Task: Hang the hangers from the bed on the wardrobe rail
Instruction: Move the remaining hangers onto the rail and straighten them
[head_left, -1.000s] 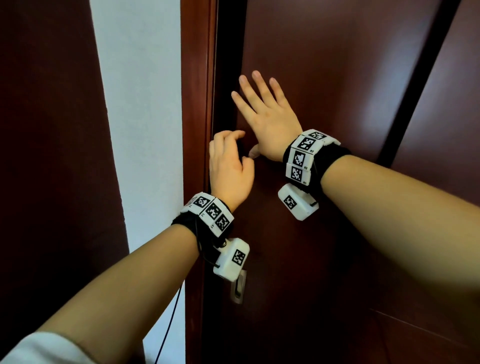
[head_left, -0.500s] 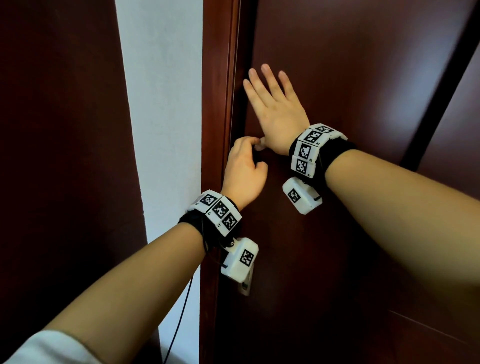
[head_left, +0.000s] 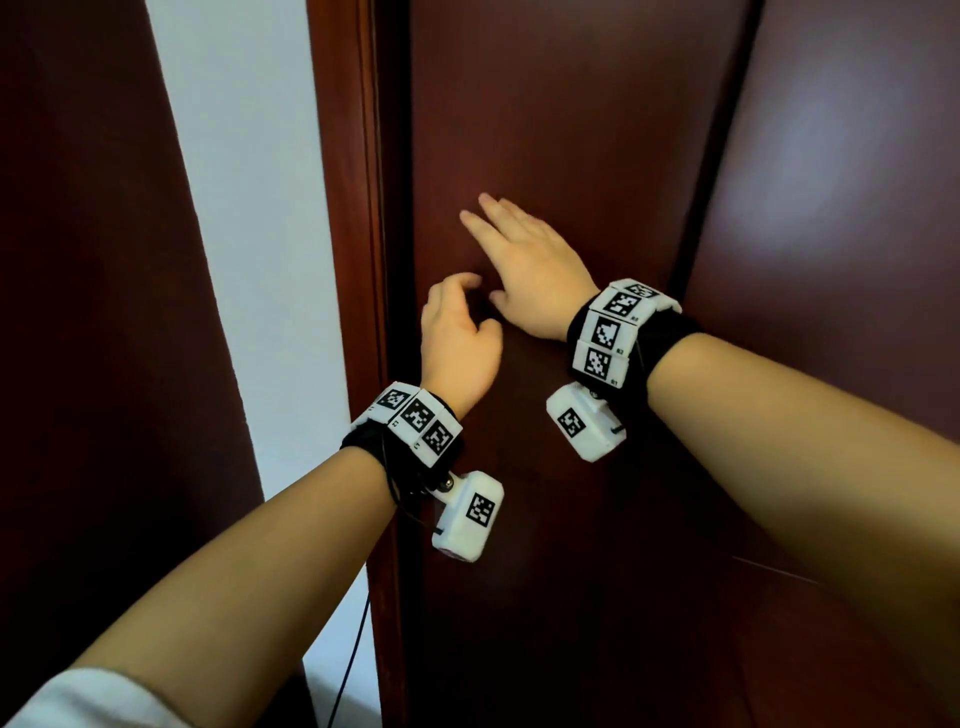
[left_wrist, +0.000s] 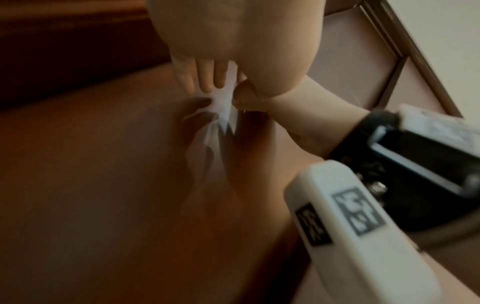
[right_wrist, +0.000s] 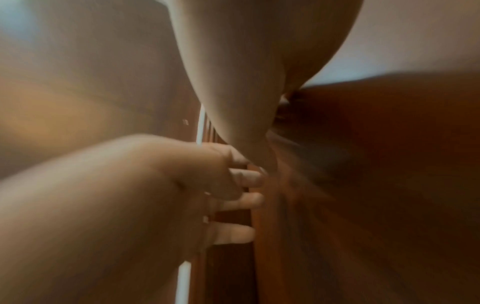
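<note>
No hanger and no wardrobe rail show in any view. Both hands are on a dark red-brown wardrobe door (head_left: 571, 130). My right hand (head_left: 530, 265) lies flat on the panel with straight fingers. Just below and left of it, my left hand (head_left: 457, 343) is near the door's left edge, its fingertips touching the wood and holding nothing. In the left wrist view the left fingers (left_wrist: 207, 78) meet their own reflection on the door. The right wrist view shows the left hand (right_wrist: 155, 185) with its fingertips against the door's edge.
The wardrobe's wooden frame (head_left: 348, 208) runs upright just left of the door. Beyond it are a strip of white wall (head_left: 249, 208) and another dark panel (head_left: 78, 312). A second door (head_left: 831, 260) adjoins on the right. A black cable (head_left: 353, 665) hangs below my left wrist.
The dark gap between the door and the frame has narrowed. My left fingers, earlier hooked at the door's edge, now rest on its face. Both hands sit lower in view.
</note>
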